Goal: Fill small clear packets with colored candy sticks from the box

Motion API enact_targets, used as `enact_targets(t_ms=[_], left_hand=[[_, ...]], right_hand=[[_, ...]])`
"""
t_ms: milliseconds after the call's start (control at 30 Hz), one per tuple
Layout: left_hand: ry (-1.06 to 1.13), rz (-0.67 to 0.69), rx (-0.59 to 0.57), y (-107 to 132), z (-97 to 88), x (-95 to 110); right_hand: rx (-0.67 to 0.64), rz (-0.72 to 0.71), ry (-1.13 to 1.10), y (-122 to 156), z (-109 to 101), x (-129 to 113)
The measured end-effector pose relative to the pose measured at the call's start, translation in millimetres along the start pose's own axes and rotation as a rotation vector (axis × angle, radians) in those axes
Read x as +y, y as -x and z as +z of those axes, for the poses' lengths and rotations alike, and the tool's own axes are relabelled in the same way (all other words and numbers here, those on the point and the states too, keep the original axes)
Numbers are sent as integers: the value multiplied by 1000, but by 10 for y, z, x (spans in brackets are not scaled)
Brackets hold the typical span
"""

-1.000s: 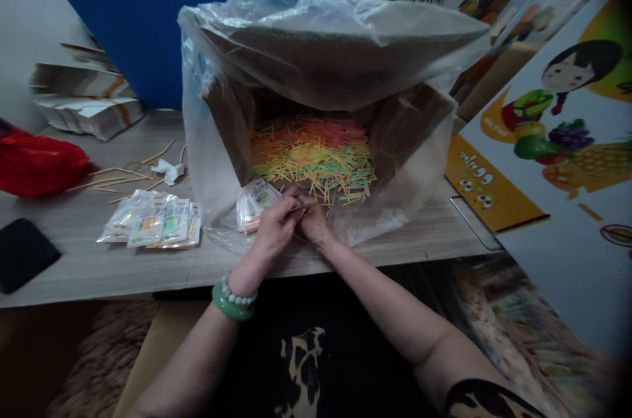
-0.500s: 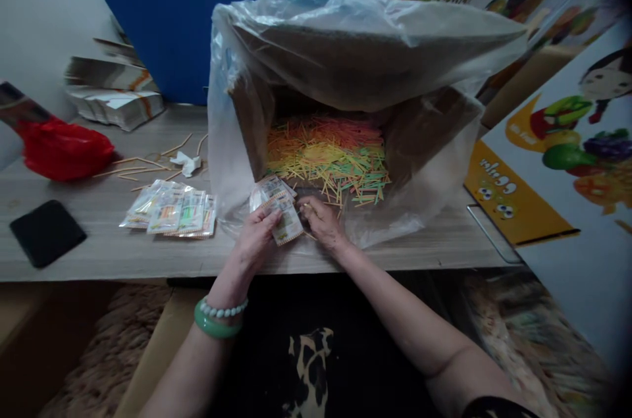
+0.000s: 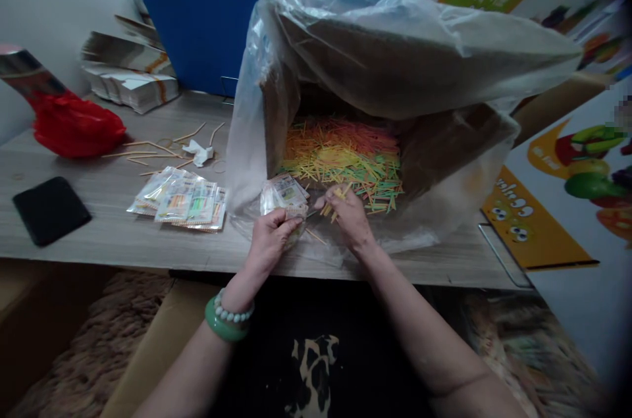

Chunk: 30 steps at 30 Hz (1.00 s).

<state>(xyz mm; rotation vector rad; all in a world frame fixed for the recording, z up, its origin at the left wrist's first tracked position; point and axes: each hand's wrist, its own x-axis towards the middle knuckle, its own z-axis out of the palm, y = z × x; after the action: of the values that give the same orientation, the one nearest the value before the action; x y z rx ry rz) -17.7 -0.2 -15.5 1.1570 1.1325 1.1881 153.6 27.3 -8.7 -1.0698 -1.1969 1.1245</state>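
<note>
A cardboard box (image 3: 279, 115) lined with a clear plastic bag (image 3: 395, 36) lies on its side on the wooden table (image 3: 123, 240). Inside it lies a heap of thin coloured sticks (image 3: 345, 155) in orange, yellow and green. My left hand (image 3: 269, 240) is closed on a small printed plastic packet (image 3: 286, 197) at the box's mouth. My right hand (image 3: 348, 214) is closed on a few sticks (image 3: 333, 201) at the front edge of the heap, just right of the packet.
Several filled packets (image 3: 180, 199) lie fanned on the table left of the box. Loose sticks (image 3: 148, 151) and a scrap of white paper (image 3: 197, 153) lie behind them. A black phone (image 3: 52, 209), a red bag (image 3: 74, 131) and stacked cartons (image 3: 131, 76) are further left. Colourful printed boards (image 3: 553, 207) stand at right.
My hands have parted: the right one reached into the heap and took up a few sticks, while the left kept hold of the packet. The view has shifted leftward.
</note>
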Motion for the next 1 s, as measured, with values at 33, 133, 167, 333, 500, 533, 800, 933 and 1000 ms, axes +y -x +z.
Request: enact_targets(t_ms=[33,133,167,333,500,533,800,933,1000], left_hand=[[-30,29,-17,2,9,-2],[-99,54,-55,6,45,6],[-112,44,-65,7,57,11],[-121,7,-111,18,82,43],[-74,7,-112,41,72,75],[-65,3,-108,43,74,74],[-128,67,-61,49,109,50],[-121,105,-157,54,91,62],[-103,92,-206,55,76,60]], right_hand=[[10,0,-53,-4,25,-91],[27,-40,-184,12,159,-349],[29,-58,-216,23,217,-415],[33,-104,-321,73,444,-508],[20,-84,-280,130,453,-382],[12,-84,-270,146,444,-369],[92,-81,-271,186,448,-390],[89,-23,-291,161,453,-342],[91,-19,-292,158,446,-341]])
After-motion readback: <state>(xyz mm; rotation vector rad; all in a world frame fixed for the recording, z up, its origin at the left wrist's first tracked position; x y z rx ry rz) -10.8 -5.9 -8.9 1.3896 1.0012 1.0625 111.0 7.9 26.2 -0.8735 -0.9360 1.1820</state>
